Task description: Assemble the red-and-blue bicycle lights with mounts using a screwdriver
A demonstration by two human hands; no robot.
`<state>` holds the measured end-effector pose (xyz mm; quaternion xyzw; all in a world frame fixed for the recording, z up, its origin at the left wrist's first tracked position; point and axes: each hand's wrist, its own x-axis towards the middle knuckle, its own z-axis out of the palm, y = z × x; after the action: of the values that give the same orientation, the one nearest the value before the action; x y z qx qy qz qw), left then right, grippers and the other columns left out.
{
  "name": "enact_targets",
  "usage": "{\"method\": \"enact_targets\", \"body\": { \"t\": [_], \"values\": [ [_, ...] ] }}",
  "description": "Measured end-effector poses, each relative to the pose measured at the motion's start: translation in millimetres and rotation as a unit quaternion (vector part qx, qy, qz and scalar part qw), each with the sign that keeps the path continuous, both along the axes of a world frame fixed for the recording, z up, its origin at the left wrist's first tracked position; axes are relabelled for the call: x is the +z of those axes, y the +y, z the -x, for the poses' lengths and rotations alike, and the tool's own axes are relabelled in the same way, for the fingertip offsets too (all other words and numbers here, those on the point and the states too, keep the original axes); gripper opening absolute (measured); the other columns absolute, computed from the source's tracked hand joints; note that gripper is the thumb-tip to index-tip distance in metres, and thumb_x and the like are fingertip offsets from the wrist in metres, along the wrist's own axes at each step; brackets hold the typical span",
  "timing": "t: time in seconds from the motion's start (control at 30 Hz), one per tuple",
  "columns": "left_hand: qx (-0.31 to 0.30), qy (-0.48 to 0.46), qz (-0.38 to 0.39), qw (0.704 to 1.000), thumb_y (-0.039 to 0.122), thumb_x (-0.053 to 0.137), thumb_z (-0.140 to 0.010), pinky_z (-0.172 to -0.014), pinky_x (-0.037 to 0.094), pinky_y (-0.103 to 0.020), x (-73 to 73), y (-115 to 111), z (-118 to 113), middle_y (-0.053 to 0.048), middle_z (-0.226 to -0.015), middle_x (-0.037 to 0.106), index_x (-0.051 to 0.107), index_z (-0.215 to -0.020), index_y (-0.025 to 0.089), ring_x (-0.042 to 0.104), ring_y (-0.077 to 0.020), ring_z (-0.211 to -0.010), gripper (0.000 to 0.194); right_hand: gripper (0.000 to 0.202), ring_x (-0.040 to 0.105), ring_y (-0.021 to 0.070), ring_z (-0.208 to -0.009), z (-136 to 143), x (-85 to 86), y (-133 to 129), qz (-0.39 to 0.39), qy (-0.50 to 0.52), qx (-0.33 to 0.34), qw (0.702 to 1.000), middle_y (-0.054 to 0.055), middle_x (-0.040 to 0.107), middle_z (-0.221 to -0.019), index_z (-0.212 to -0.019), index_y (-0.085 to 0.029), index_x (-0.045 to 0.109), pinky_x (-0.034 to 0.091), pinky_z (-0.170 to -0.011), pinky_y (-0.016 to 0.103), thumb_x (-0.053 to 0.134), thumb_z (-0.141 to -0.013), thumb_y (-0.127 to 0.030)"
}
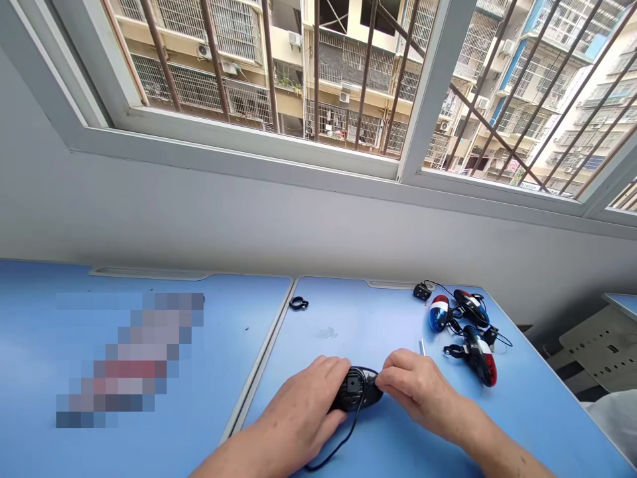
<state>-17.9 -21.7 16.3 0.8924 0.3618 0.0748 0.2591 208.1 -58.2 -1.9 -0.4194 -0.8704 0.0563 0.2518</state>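
Black device (372, 394), black cable (343, 443), blue desk (393, 451), red-white-and-blue banded pod (439, 315), brown bars (213, 60)

Big window (426, 99) over blue desks (343, 309)
Under the window is a pale wall (223, 219), then two desks side by side. Past the window are brown bars (317, 66) and buildings (293, 103) in daylight. Low to its right stands another desk (592, 342).

On the blue counter (348, 318), right of its seam (259, 358): black clamp ring (298, 307), three red-and-white units (438, 317) grouped near a black button box (422, 292), and a slim silvery rod (423, 346).
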Motion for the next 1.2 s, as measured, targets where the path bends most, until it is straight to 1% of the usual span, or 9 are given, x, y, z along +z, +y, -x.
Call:
{"method": "enact_targets", "body": {
  "t": [0.27,0.37,0.47,0.6,0.8,0.9,1.03,1.13,1.2],
  "values": [
    [0.001,0.006,-0.007,1.000,0.014,0.048,-0.074,-0.076,0.045,-0.036,-2.3,-0.2,0.7,-0.006,-0.102,0.060,0.051,-0.103,0.022,0.054,-0.0253,-0.092,0.029,0.031,0.053,0.0128,-0.061,1.3,-0.9,0.7,-0.040,-0.006,0.003,0.999,0.005,0.062,-0.072,-0.080,-0.020,0.064,0.040,-0.052,0.021,0.037,-0.092,-0.011],
    [0.000,0.001,-0.004,1.000,0.014,0.048,-0.075,-0.078,0.044,-0.037,-3.3,0.3,1.4,-0.007,-0.104,0.059,0.050,-0.104,0.021,0.054,-0.0253,-0.094,0.030,0.025,0.056,0.0135,-0.064,-0.8,-0.1,2.2,-0.039,0.015,0.009,0.999,0.006,0.064,-0.076,-0.088,-0.020,0.065,0.043,-0.054,0.022,0.041,-0.092,-0.014],
    [0.000,0.002,0.003,1.000,0.016,0.049,-0.075,-0.079,0.044,-0.037,-3.8,1.6,1.5,-0.007,-0.104,0.059,0.051,-0.104,0.021,0.054,-0.0256,-0.094,0.029,0.021,0.059,0.0143,-0.069,-5.6,1.1,6.0,-0.047,0.063,0.009,0.997,0.007,0.066,-0.082,-0.099,-0.019,0.065,0.047,-0.058,0.023,0.046,-0.092,-0.014],
    [0.004,0.001,0.001,1.000,0.018,0.050,-0.075,-0.080,0.044,-0.037,-3.6,2.6,0.9,-0.007,-0.103,0.060,0.052,-0.104,0.020,0.054,-0.0260,-0.095,0.030,0.021,0.059,0.0140,-0.068,-10.5,2.5,10.3,-0.076,0.094,-0.003,0.993,0.007,0.065,-0.080,-0.099,-0.019,0.066,0.047,-0.057,0.024,0.048,-0.090,-0.011],
    [0.005,-0.024,-0.013,1.000,0.018,0.051,-0.075,-0.081,0.045,-0.038,-7.0,4.8,2.0,-0.008,-0.105,0.061,0.053,-0.106,0.020,0.055,-0.0259,-0.095,0.032,0.020,0.053,0.0156,-0.066,-7.8,7.6,6.7,-0.108,0.006,0.020,0.994,0.006,0.067,-0.088,-0.092,-0.022,0.066,0.044,-0.055,0.027,0.052,-0.084,-0.010],
    [0.005,-0.044,-0.023,0.999,0.018,0.053,-0.075,-0.085,0.045,-0.039,-13.4,8.3,4.6,-0.009,-0.110,0.061,0.052,-0.110,0.020,0.054,-0.0263,-0.100,0.035,0.022,0.054,0.0182,-0.071,-5.8,9.1,4.9,-0.133,-0.029,0.024,0.990,0.008,0.067,-0.095,-0.093,-0.022,0.064,0.045,-0.058,0.031,0.054,-0.080,-0.008],
    [0.020,-0.068,-0.039,0.997,0.021,0.053,-0.079,-0.088,0.046,-0.039,-22.7,12.8,8.6,-0.010,-0.113,0.060,0.046,-0.122,0.020,0.056,-0.0262,-0.101,0.044,0.021,0.055,0.0217,-0.079,-3.4,8.4,4.6,-0.129,-0.072,0.020,0.989,0.010,0.067,-0.101,-0.096,-0.020,0.063,0.047,-0.063,0.034,0.055,-0.080,-0.010],
    [0.026,-0.072,-0.055,0.996,0.019,0.052,-0.078,-0.088,0.047,-0.039,-26.7,14.2,9.8,-0.011,-0.115,0.060,0.043,-0.127,0.019,0.056,-0.0267,-0.103,0.050,0.024,0.057,0.0225,-0.081,-1.9,7.3,4.9,-0.118,-0.068,0.021,0.990,0.010,0.067,-0.104,-0.102,-0.019,0.061,0.048,-0.063,0.035,0.054,-0.081,-0.011],
    [0.017,-0.071,-0.070,0.995,0.017,0.051,-0.077,-0.087,0.047,-0.039,-27.9,13.9,9.5,-0.010,-0.116,0.060,0.045,-0.125,0.020,0.056,-0.0264,-0.103,0.048,0.029,0.057,0.0216,-0.079,-2.2,5.8,6.4,-0.125,-0.028,0.020,0.992,0.010,0.067,-0.104,-0.110,-0.020,0.059,0.049,-0.063,0.035,0.053,-0.082,-0.011]
  ]
}}
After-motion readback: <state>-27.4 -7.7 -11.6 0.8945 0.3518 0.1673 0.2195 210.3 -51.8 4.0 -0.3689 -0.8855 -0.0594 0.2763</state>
